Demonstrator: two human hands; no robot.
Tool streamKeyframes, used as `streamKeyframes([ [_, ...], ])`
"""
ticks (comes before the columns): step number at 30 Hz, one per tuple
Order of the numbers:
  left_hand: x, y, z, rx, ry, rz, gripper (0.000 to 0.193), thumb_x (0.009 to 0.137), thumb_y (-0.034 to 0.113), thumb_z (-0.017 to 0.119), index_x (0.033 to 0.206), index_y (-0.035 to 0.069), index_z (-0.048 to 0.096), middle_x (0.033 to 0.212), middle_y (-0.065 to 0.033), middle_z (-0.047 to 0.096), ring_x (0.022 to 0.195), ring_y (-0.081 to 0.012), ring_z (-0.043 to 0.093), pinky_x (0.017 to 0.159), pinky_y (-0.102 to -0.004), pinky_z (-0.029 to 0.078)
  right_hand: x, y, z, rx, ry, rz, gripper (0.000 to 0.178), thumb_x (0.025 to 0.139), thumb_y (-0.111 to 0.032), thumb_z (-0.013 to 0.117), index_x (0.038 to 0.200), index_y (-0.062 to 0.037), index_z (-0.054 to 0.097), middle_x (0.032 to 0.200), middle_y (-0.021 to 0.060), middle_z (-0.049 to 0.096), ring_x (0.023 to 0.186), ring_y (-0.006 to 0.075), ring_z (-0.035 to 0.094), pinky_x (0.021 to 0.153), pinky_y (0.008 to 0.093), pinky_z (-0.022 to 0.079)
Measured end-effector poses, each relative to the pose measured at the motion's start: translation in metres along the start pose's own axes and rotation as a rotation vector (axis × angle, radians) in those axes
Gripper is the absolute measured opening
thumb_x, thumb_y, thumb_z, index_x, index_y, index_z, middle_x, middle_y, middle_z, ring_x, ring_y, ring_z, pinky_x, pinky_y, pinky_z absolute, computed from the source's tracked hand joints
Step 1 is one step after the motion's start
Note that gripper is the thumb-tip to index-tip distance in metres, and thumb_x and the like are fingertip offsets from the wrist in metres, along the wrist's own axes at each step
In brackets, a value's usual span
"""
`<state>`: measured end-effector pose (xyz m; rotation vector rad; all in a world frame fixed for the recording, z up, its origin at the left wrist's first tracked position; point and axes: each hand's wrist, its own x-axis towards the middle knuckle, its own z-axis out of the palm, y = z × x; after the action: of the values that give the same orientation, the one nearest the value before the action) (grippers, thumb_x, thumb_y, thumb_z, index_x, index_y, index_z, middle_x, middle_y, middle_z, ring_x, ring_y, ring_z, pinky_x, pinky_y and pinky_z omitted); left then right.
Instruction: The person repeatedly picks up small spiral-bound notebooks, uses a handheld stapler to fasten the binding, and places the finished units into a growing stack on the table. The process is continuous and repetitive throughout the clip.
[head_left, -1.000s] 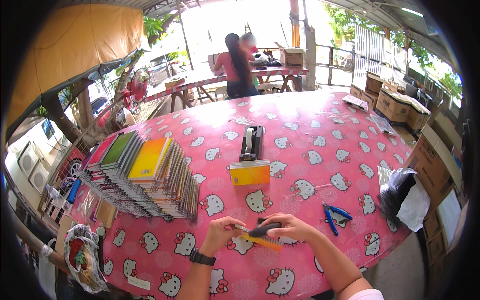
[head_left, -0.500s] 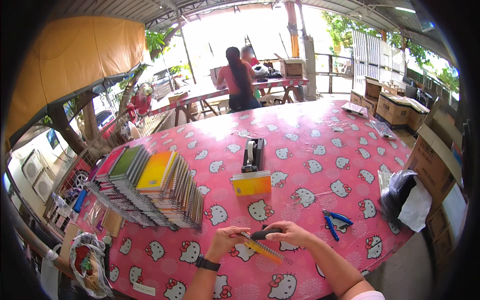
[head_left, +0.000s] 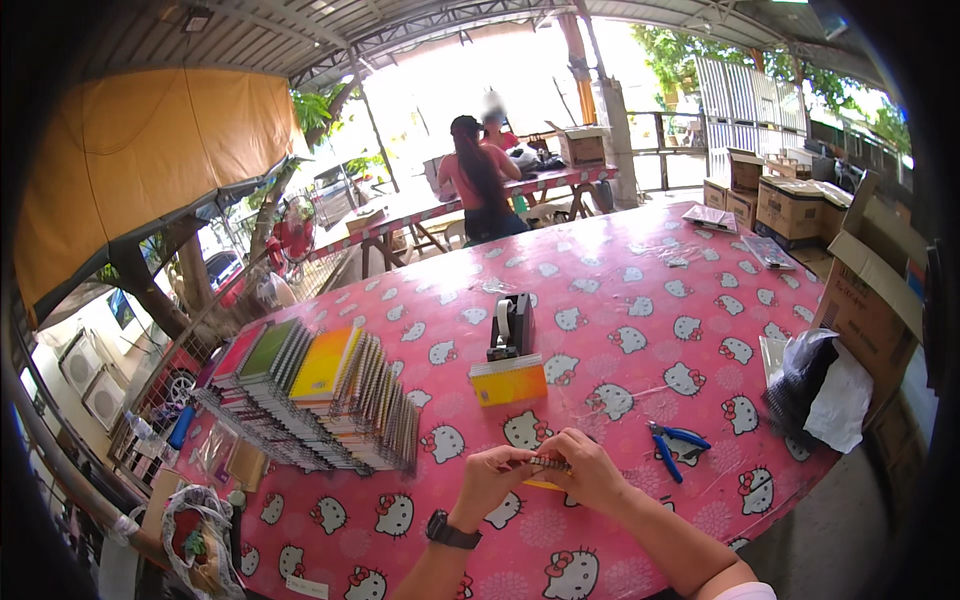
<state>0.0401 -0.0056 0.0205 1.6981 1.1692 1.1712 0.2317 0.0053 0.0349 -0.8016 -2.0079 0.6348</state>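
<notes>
Between my hands, above the near side of the pink table, is a small spiral notebook [head_left: 541,486], mostly hidden by my fingers, with its yellow edge showing below. My left hand [head_left: 493,484], with a dark watch on the wrist, pinches one end of its wire coil. My right hand [head_left: 588,470] has its fingers closed at the coil's other side, close to the left fingertips. Just beyond them another yellow spiral notebook [head_left: 508,382] stands against a black tape dispenser [head_left: 511,328]. Blue-handled pliers [head_left: 678,450] lie to the right of my right hand.
Stacks of spiral notebooks [head_left: 330,405] with red, green and yellow covers rise on the left. A plastic bag [head_left: 195,540] sits at the near left. Wrapping material [head_left: 815,390] and an open carton [head_left: 870,310] are on the right. Two people [head_left: 478,185] are at a farther table.
My right hand has turned in over the coil, and the dark object it held is out of sight. The two hands are closer together. The whole view has tilted slightly.
</notes>
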Motion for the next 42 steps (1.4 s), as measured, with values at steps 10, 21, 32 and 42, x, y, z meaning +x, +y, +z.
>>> streamKeyframes([
  [10, -0.005, 0.003, 0.003, -0.323, 0.076, -0.116, 0.016, 0.084, 0.003, 0.068, 0.098, -0.003, 0.067, 0.086, -0.0060, 0.069, 0.073, -0.0087, 0.064, 0.064, -0.0204, 0.053, 0.001, -0.002, 0.002, 0.004, 0.107, -0.089, 0.020, 0.083, -0.014, 0.068, 0.099, -0.0041, 0.062, 0.086, 0.0107, 0.058, 0.078, 0.0262, 0.061, 0.066, 0.0342, 0.051],
  [21, -0.010, -0.005, 0.014, -0.407, 0.114, -0.050, 0.014, 0.082, -0.001, 0.068, 0.096, -0.002, 0.067, 0.085, -0.0061, 0.069, 0.074, -0.0081, 0.063, 0.065, -0.0200, 0.053, 0.001, -0.003, -0.003, 0.064, 0.041, -0.010, 0.027, 0.081, -0.024, 0.073, 0.090, -0.0026, 0.060, 0.083, 0.0095, 0.055, 0.071, 0.0226, 0.058, 0.062, 0.0320, 0.048],
  [32, -0.009, 0.000, 0.027, -0.247, 0.235, 0.003, 0.018, 0.079, 0.004, 0.073, 0.095, 0.001, 0.067, 0.090, -0.0052, 0.068, 0.074, -0.0072, 0.061, 0.067, -0.0205, 0.050, 0.000, -0.010, -0.003, -0.055, 0.090, -0.067, 0.020, 0.087, -0.021, 0.064, 0.088, -0.0015, 0.060, 0.081, 0.0134, 0.059, 0.075, 0.0322, 0.058, 0.066, 0.0374, 0.048],
  [42, -0.012, 0.001, 0.014, -0.268, 0.362, 0.158, 0.016, 0.093, 0.018, 0.058, 0.103, 0.005, 0.057, 0.093, 0.0001, 0.056, 0.092, -0.0096, 0.052, 0.083, -0.0272, 0.043, 0.004, -0.021, -0.009, -0.070, 0.147, -0.085, 0.046, 0.084, -0.022, 0.068, 0.124, -0.0038, 0.053, 0.122, 0.0177, 0.053, 0.113, 0.0349, 0.050, 0.089, 0.0415, 0.044],
])
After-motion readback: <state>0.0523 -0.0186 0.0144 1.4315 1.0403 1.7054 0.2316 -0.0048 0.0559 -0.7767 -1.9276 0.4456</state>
